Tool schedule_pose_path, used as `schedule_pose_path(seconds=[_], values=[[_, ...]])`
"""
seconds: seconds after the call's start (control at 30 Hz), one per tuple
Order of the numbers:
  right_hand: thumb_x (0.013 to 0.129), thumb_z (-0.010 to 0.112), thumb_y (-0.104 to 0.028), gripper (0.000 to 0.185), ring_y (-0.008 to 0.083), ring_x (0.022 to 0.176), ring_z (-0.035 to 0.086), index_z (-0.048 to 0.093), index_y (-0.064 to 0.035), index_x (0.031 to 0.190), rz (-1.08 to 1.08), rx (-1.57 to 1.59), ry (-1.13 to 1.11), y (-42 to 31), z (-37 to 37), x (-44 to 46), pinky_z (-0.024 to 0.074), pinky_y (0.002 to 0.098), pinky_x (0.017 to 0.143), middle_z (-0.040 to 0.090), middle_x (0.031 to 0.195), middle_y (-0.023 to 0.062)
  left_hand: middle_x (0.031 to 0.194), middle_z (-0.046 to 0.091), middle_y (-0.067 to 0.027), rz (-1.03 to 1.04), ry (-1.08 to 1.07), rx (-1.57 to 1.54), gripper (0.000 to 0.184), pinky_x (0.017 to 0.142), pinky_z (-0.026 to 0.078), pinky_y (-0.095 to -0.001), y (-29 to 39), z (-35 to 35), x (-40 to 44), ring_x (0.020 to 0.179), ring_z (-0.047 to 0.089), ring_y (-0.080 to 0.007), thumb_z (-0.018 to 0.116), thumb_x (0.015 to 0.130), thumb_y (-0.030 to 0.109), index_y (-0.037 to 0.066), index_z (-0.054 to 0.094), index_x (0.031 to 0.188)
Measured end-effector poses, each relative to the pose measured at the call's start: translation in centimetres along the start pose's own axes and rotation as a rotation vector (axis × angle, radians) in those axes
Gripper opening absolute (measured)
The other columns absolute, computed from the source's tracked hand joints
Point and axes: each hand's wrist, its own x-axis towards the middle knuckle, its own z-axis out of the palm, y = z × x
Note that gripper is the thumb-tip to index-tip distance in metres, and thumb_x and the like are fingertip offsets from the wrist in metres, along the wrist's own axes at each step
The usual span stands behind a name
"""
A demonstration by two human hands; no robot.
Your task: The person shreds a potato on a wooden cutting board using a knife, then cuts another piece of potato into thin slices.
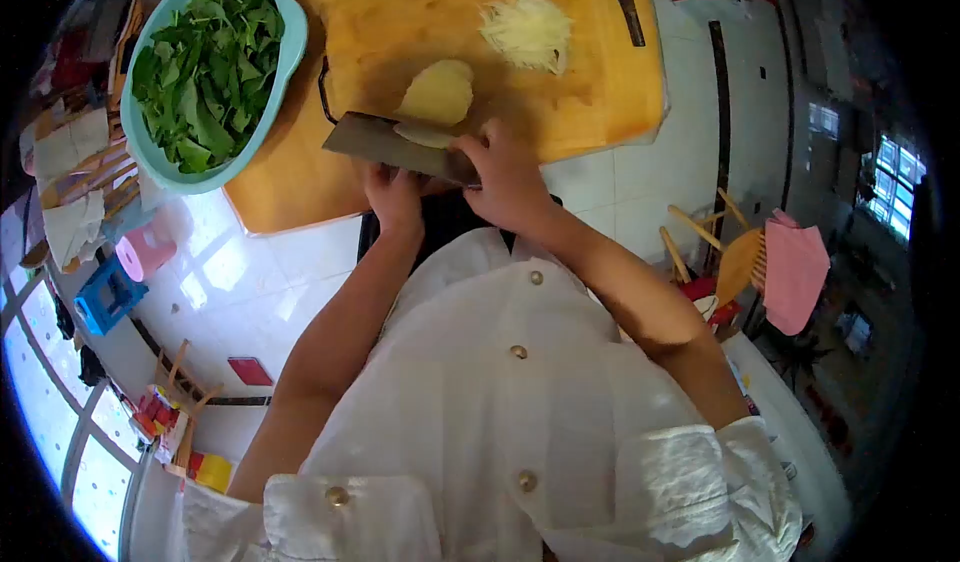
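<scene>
A broad metal cleaver [385, 145] is held slanted at the near edge of the wooden chopping board [370, 32]. My right hand [503, 174] is closed at the blade's right end, thumb and fingers bent around it. Against its lower edge, my left hand [395, 200] is closed, its fingertips partly hidden by the blade. The cleaver's handle does not show. A thin pale slice [424, 135] lies along the blade's upper edge. Just beyond it on the board rests a peeled, pale yellow piece of potato-like vegetable [438, 92]. Farther back sits a heap of pale shreds [527, 32].
A light blue plastic basket [292, 47] full of green leaves stands left of the board. A dark-handled tool [630, 14] lies at the table's far right. Wooden chairs [738, 262], a blue stool [112, 295] and a pink bucket [146, 252] stand around on the tiled floor.
</scene>
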Motion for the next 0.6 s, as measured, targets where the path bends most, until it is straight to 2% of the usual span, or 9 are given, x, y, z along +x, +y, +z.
schedule_pose_path(seconds=[0.03, 0.1, 0.23, 0.3, 0.33, 0.4, 0.43, 0.5, 0.6], values=[[0.071, 0.069, -0.010, 0.046, 0.0365, 0.094, 0.059, 0.055, -0.0030, 0.114, 0.000, 0.001, -0.002, 0.4, 0.4, 0.3, 0.0479, 0.0464, 0.073, 0.055, 0.106, 0.0206, 0.111, 0.059, -0.0076, -0.001, 0.002, 0.001, 0.031, 0.080, 0.054, -0.0314, 0.1, -0.1, -0.1, 0.099, 0.061, -0.0192, 0.058, 0.084, -0.001, 0.003, 0.052, 0.114], [0.069, 0.074, -0.013, 0.062, 0.0347, 0.101, 0.056, 0.052, -0.0060, 0.127, -0.018, 0.036, -0.170, 1.3, 1.0, 0.8, 0.0478, 0.0454, 0.075, 0.048, 0.115, 0.0186, 0.109, 0.060, -0.0079, -0.050, 0.015, 0.080, 0.030, 0.080, 0.055, -0.0322, 0.3, 0.1, 0.0, 0.097, 0.062, -0.0198, 0.058, 0.085, -0.002, 0.002, 0.051, 0.114], [0.069, 0.072, -0.021, 0.066, 0.0387, 0.104, 0.056, 0.050, -0.0050, 0.129, 0.117, 0.194, -0.124, 0.9, 1.3, 0.5, 0.0480, 0.0478, 0.078, 0.047, 0.116, 0.0247, 0.107, 0.061, -0.0079, -0.046, 0.029, -0.009, 0.030, 0.078, 0.055, -0.0318, 0.2, 0.2, 0.1, 0.095, 0.063, -0.0195, 0.059, 0.085, -0.002, 0.002, 0.052, 0.114], [0.073, 0.069, -0.019, 0.057, 0.0358, 0.093, 0.062, 0.051, -0.0013, 0.124, 0.095, 0.158, -0.101, 0.4, 0.3, -0.2, 0.0500, 0.0472, 0.074, 0.057, 0.102, 0.0239, 0.106, 0.061, -0.0081, -0.052, 0.058, 0.035, 0.027, 0.077, 0.055, -0.0314, 0.3, 0.4, -0.1, 0.095, 0.063, -0.0194, 0.058, 0.086, -0.002, 0.002, 0.053, 0.112], [0.073, 0.069, -0.019, 0.057, 0.0358, 0.093, 0.062, 0.051, -0.0013, 0.124, 0.095, 0.156, -0.101, 0.2, 0.4, -0.5, 0.0500, 0.0472, 0.074, 0.057, 0.102, 0.0239, 0.106, 0.061, -0.0081, -0.052, 0.057, 0.033, 0.027, 0.077, 0.055, -0.0314, 0.4, 0.6, -0.2, 0.095, 0.063, -0.0194, 0.058, 0.086, -0.002, 0.002, 0.053, 0.112], [0.080, 0.063, -0.017, 0.049, 0.0291, 0.066, 0.064, 0.051, -0.0043, 0.127, -0.116, -0.162, -0.045, -0.2, 0.5, -1.0, 0.0492, 0.0399, 0.068, 0.064, 0.073, 0.0152, 0.104, 0.062, -0.0083, 0.002, 0.029, -0.001, 0.028, 0.075, 0.055, -0.0296, 0.6, 0.8, -0.4, 0.093, 0.063, -0.0187, 0.059, 0.085, -0.001, 0.003, 0.053, 0.112], [0.080, 0.063, -0.017, 0.049, 0.0291, 0.066, 0.064, 0.051, -0.0043, 0.127, -0.117, -0.163, -0.046, -0.3, 0.5, -1.3, 0.0492, 0.0399, 0.068, 0.064, 0.073, 0.0152, 0.104, 0.062, -0.0083, 0.002, 0.029, -0.002, 0.028, 0.075, 0.055, -0.0296, 0.4, 0.8, -0.3, 0.093, 0.063, -0.0187, 0.059, 0.085, -0.001, 0.003, 0.053, 0.112], [0.080, 0.061, -0.014, 0.041, 0.0280, 0.053, 0.060, 0.055, -0.0056, 0.120, -0.187, -0.271, -0.018, -0.4, 0.2, -2.1, 0.0485, 0.0375, 0.065, 0.061, 0.056, 0.0101, 0.101, 0.062, -0.0084, -0.063, 0.033, 0.049, 0.030, 0.070, 0.056, -0.0290, -0.1, 0.4, -0.1, 0.089, 0.064, -0.0187, 0.060, 0.083, 0.001, 0.002, 0.051, 0.112], [0.079, 0.060, -0.013, 0.039, 0.0269, 0.051, 0.059, 0.057, -0.0060, 0.117, -0.081, -0.292, -0.139, -1.4, -1.6, -3.3, 0.0476, 0.0365, 0.064, 0.060, 0.056, 0.0100, 0.099, 0.063, -0.0087, -0.041, -0.004, 0.058, 0.033, 0.064, 0.056, -0.0288, 0.5, 0.7, -0.4, 0.085, 0.065, -0.0190, 0.060, 0.082, 0.003, 0.002, 0.050, 0.113]])
